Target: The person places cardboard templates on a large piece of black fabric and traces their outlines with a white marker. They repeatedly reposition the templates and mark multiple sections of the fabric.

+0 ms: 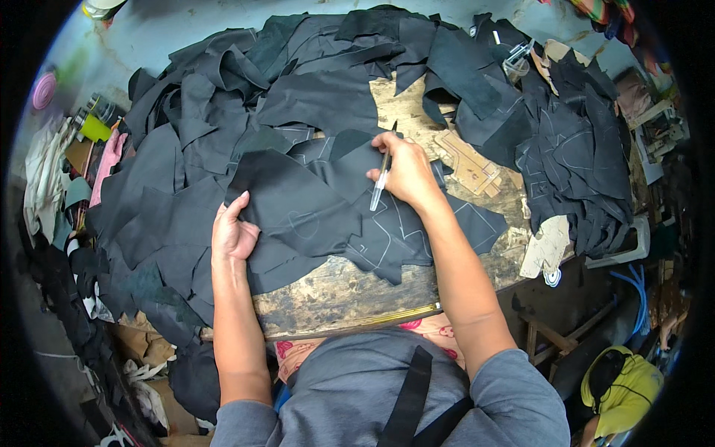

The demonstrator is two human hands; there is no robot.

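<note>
My left hand (232,232) grips the left edge of a black piece of fabric (294,201) that lies on a worn wooden table (335,294). My right hand (402,170) holds a clear-barrelled pen (381,179) upright over the fabric, fingers closed round it. Under it lies another black piece with pale chalk outlines (387,238) drawn on it. Both forearms come in from the lower edge, in grey sleeves.
Heaps of black fabric offcuts (223,97) cover the table's left and back, with another pile (573,149) at the right. A brown cardboard template (469,165) lies right of my right hand. A yellow-clad person (622,387) sits low at the right. Clutter lines the left floor.
</note>
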